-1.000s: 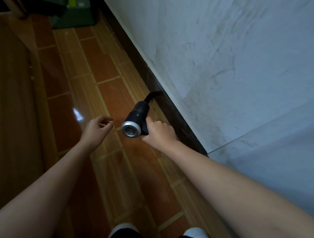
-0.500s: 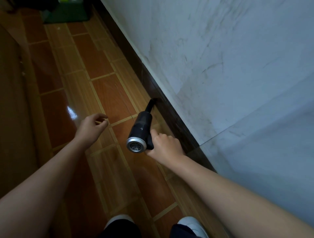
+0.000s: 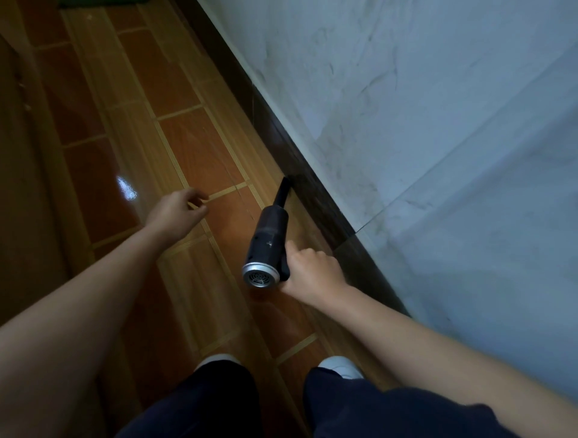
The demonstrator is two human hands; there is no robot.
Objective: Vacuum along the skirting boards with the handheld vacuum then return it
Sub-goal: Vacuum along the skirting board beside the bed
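In the head view, the right hand (image 3: 312,270) grips the black cylindrical handheld vacuum (image 3: 266,240), whose nozzle at one o'clock touches the dark brown skirting board (image 3: 319,203), while the left hand (image 3: 178,211), loosely curled and empty, hovers at nine o'clock over open orange tiled floor (image 3: 194,150).

Dim indoor light, glare patch on glossy floor (image 3: 126,187), soft focus, wide-angle edge bending

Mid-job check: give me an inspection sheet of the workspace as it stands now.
Surface: glossy tiled floor, brown and tan, one light glare.
Job's things: handheld vacuum, its nozzle tipped to the foot of the dark skirting board.
Clutter: green thing at the top edge, mostly cut off.
Grippers: right hand grips the vacuum's handle; left hand loosely curled, holds nothing.
Cables: nothing seen.
Surroundings: scuffed pale wall; white shoes below.
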